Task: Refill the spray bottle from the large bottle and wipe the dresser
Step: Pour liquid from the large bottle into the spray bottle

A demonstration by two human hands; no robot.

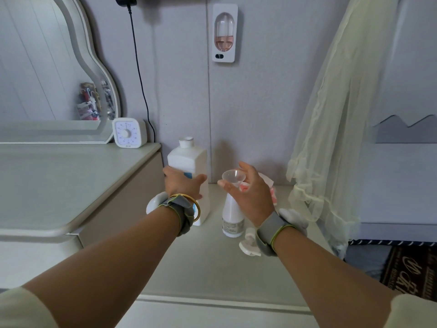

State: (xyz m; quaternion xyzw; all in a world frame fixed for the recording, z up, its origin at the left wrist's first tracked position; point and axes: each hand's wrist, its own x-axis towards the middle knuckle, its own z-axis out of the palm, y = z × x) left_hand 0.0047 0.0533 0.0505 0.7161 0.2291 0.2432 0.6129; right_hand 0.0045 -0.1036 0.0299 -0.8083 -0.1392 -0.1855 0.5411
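White plastic large bottle [188, 159], uncapped, stands centre frame on tabletop [212, 268]; left hand [181, 183] wraps its mid-body. Probably heavy if full, with smooth walls that give when squeezed: take hold across body, tip slowly, avoid squeezing. Right hand [251, 192] pinches clear funnel [233, 176] over top of spray bottle [233, 216], just right of large bottle. Spray bottle looks light, narrow, easily toppled: keep funnel steadied. Spray head [248, 245] lies lower right, beside wrist.

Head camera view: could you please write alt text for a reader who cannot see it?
A person's left hand grips the uncapped large bottle while the right hand holds a clear funnel over the open spray bottle.
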